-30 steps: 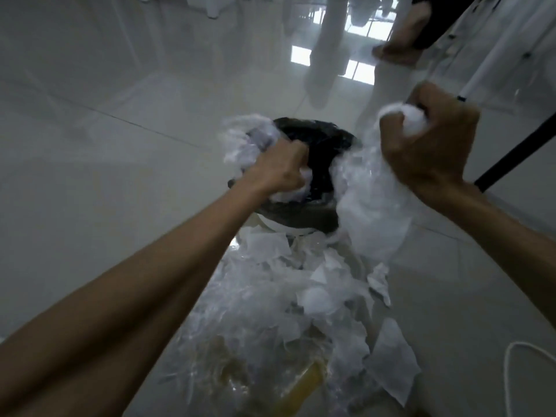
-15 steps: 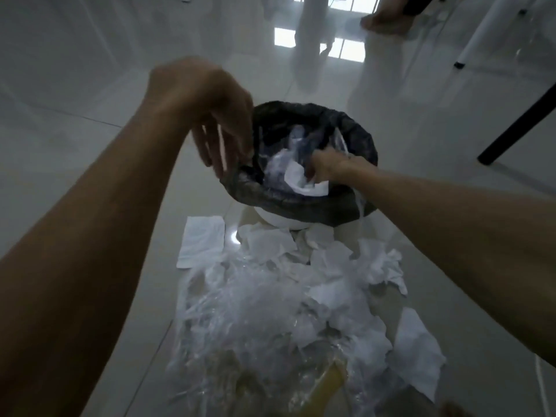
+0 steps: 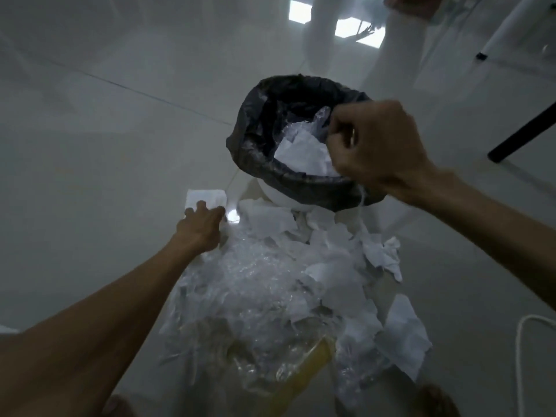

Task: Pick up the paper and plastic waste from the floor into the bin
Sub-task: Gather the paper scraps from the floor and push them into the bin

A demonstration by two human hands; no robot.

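The bin (image 3: 255, 139) has a black liner and stands on the glossy floor, with crumpled white paper (image 3: 304, 155) and clear plastic inside. My right hand (image 3: 376, 145) hovers over the bin's right rim with its fingers curled shut; a thin plastic strand hangs beneath it. My left hand (image 3: 201, 227) reaches down with fingers spread, its fingertips resting on a flat white paper sheet (image 3: 204, 197) left of the bin. A heap of torn paper and clear plastic wrap (image 3: 270, 281) lies on the floor in front of the bin.
A yellow item (image 3: 304, 374) shows under clear plastic at the near end of the heap. A black furniture leg (image 3: 523, 130) slants at the right. A white cable (image 3: 520, 341) loops at the right edge. Another person's foot (image 3: 412, 4) is at the top.
My left hand dropped from the bin's left rim down to the flat sheet on the floor. My right hand came up out of the bin, leaving paper inside.
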